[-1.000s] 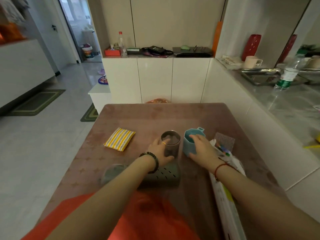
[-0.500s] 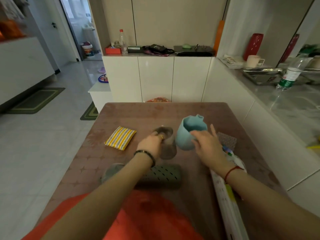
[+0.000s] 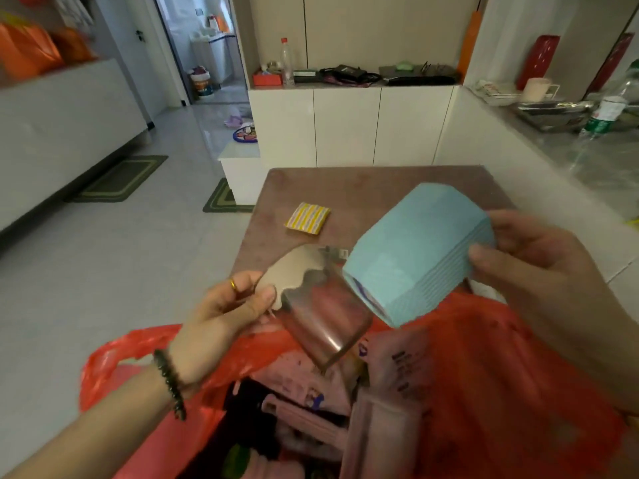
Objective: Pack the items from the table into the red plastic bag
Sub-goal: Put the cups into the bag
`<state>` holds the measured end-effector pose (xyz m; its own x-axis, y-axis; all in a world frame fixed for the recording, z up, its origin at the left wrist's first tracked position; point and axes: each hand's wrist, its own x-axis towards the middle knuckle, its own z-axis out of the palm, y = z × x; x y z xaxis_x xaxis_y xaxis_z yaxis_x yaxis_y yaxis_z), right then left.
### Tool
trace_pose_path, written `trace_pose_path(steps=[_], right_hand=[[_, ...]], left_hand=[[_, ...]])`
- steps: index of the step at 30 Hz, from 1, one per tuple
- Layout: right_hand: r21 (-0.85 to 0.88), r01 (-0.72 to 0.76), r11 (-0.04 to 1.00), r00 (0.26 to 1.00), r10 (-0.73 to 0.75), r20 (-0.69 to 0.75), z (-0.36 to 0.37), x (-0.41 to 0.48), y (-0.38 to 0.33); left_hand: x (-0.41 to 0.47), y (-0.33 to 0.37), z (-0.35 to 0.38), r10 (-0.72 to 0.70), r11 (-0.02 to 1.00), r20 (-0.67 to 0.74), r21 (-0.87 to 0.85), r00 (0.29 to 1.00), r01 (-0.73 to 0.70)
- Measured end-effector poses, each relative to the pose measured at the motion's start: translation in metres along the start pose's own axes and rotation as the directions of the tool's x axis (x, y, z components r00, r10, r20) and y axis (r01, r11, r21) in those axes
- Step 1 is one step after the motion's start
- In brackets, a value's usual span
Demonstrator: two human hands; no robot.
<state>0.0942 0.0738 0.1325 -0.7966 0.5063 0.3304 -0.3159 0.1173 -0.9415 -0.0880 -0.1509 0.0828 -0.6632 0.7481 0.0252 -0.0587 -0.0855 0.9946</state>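
The red plastic bag (image 3: 491, 368) lies open below my hands, with pink and dark items inside it. My left hand (image 3: 224, 316) grips a shiny metal cup (image 3: 318, 305) by its rim, tilted with its base toward the bag. My right hand (image 3: 539, 271) holds a light blue plastic cup (image 3: 418, 254) at its mouth end, tipped on its side above the bag. The two cups touch or nearly touch. A yellow striped sponge (image 3: 307, 217) lies on the brown table (image 3: 363, 191) behind them.
White cabinets with clutter on top stand beyond the table. A grey counter (image 3: 594, 157) with a water bottle (image 3: 608, 108) and trays runs along the right. Tiled floor with green mats (image 3: 121, 179) lies to the left.
Both hands lifted their cups off the table and brought them back toward me over the red bag, tipping them sideways. The view dropped closer to the bag's opening.
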Motion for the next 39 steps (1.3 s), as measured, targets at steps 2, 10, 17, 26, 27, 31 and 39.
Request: trace_pose_path(steps=[2,10,17,26,27,31,39], right_hand=[[0.009,-0.036,0.999,0.998,0.036,0.055,0.019,-0.026,0.007],[0.017,-0.245,0.969,0.968,0.243,0.066,0.045,-0.097,0.063],[-0.286,-0.1,0.953,0.994,0.087,-0.06,0.066,-0.099,0.09],[-0.774,0.024,0.633,1.0,-0.011,0.022,0.075,-0.078,0.108],[-0.786,-0.011,0.618,1.0,0.025,0.007,0.069,-0.077,0.107],[-0.763,-0.096,0.639,0.993,0.11,-0.033,0.034,-0.084,0.106],[-0.749,-0.137,0.648,0.961,0.269,0.057,0.006,-0.089,0.099]], left_hand=[[-0.029,-0.014,-0.018,-0.031,0.999,0.027,-0.007,0.999,0.031],[-0.093,-0.05,-0.045,-0.028,0.916,0.201,0.398,0.979,-0.056],[-0.084,-0.082,-0.064,0.142,0.759,-0.158,0.651,0.977,-0.006],[-0.093,-0.074,-0.06,-0.112,0.423,0.026,0.906,0.993,0.023],[-0.095,-0.07,-0.06,-0.111,0.401,0.0,0.915,0.994,0.045],[-0.095,-0.06,-0.067,-0.147,0.334,-0.099,0.932,0.984,0.143],[-0.087,-0.028,-0.065,-0.28,0.135,-0.086,0.982,0.956,0.128]])
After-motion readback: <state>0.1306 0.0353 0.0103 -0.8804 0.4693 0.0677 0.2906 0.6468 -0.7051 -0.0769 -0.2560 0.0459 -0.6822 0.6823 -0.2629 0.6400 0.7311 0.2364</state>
